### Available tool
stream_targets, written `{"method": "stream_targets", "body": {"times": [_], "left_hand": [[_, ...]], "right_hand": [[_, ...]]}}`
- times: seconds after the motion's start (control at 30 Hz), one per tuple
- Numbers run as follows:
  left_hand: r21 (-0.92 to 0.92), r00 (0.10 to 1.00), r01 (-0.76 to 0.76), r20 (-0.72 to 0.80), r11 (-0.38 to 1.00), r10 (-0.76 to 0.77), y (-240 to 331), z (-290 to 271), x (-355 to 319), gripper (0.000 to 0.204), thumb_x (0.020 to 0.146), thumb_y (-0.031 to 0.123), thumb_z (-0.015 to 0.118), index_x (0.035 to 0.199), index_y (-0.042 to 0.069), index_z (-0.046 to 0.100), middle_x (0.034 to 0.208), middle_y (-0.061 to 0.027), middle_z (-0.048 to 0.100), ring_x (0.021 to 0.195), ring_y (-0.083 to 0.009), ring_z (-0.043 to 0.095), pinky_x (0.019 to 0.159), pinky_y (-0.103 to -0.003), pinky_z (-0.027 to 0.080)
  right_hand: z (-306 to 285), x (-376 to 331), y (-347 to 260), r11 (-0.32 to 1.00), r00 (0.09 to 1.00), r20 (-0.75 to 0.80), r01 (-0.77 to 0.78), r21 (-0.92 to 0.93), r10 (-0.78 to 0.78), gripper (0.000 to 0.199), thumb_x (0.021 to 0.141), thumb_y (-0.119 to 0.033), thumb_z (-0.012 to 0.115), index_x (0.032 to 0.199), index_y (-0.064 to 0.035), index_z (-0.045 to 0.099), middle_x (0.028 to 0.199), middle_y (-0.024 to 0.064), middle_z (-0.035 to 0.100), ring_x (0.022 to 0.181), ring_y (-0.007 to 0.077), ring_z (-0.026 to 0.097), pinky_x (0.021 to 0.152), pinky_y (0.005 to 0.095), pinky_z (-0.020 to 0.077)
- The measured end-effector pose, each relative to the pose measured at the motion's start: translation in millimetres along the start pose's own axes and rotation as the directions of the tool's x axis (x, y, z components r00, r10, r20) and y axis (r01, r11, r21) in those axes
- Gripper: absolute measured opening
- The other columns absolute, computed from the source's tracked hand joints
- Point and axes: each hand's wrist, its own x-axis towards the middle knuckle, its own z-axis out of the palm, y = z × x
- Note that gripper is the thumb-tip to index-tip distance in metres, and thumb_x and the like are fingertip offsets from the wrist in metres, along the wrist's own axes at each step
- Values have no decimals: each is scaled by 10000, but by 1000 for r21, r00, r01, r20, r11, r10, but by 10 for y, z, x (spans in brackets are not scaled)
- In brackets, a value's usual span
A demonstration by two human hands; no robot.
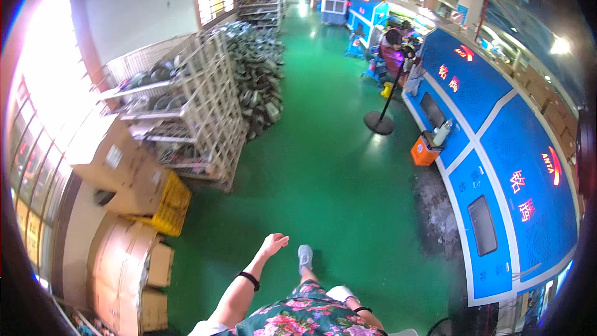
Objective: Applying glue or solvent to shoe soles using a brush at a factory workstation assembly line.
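My left hand (pixel 273 245) swings out in front over the green floor, its fingers loosely bent and apart with nothing in them. A black band (pixel 249 280) circles that wrist. Low in the middle, my right hand (pixel 352 302) is small and blurred beside a white shape (pixel 339 292). Whether that shape is a shoe or something in the hand, I cannot tell. Another black band (pixel 362 310) sits on the right wrist. One light grey shoe (pixel 305 257) is stepped forward on the green floor (pixel 298 193). Neither hand reaches the shelves or machines.
White rack shelves (pixel 214 99) with dark pieces stand left, before a heap of grey-green pieces (pixel 255 74). Cardboard boxes (pixel 127 171) and a yellow crate (pixel 174 204) are nearer. Blue machines (pixel 457 143), an orange bin (pixel 425 150), a stand's round base (pixel 379 123) and a seated person (pixel 393 56) line the right.
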Motion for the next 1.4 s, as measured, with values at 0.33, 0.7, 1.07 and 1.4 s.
{"method": "stream_targets", "body": {"times": [0.33,0.7,1.07,1.4], "left_hand": [[462,959,160,138,872,-249,-1022,-1531,1154,406,813,436,770,669,61,711,597,-37,587,573,-137,566,518,-358,454],[767,954,-276,294,579,66,-562,-3040,4197,123,727,230,672,682,116,684,689,-144,689,638,-345,674,564,-469,534],[185,993,117,-46,976,-110,1777,-3480,9718,364,855,370,689,678,54,652,670,-121,640,627,-232,603,623,-404,487],[500,893,182,277,847,-355,1566,-4261,11127,574,900,574,595,684,52,693,678,-136,674,605,-304,646,646,-443,520]], "right_hand": [[-3126,2280,-148,1000,994,-110,25,-18,-27,466,936,-474,519,1017,-80,755,1084,180,726,1011,408,675,882,486,523],[-4814,4488,-371,970,984,91,168,-176,-154,524,894,-519,518,1056,-81,756,1086,198,730,984,427,684,860,482,537],[-7865,6217,-647,952,997,2,-79,295,82,462,901,-474,534,1029,-94,764,1108,195,726,1028,408,683,913,455,531],[-10509,8311,-396,982,992,26,-124,143,122,519,844,-517,621,1099,-85,753,1152,214,711,1046,387,692,906,442,545]]}}
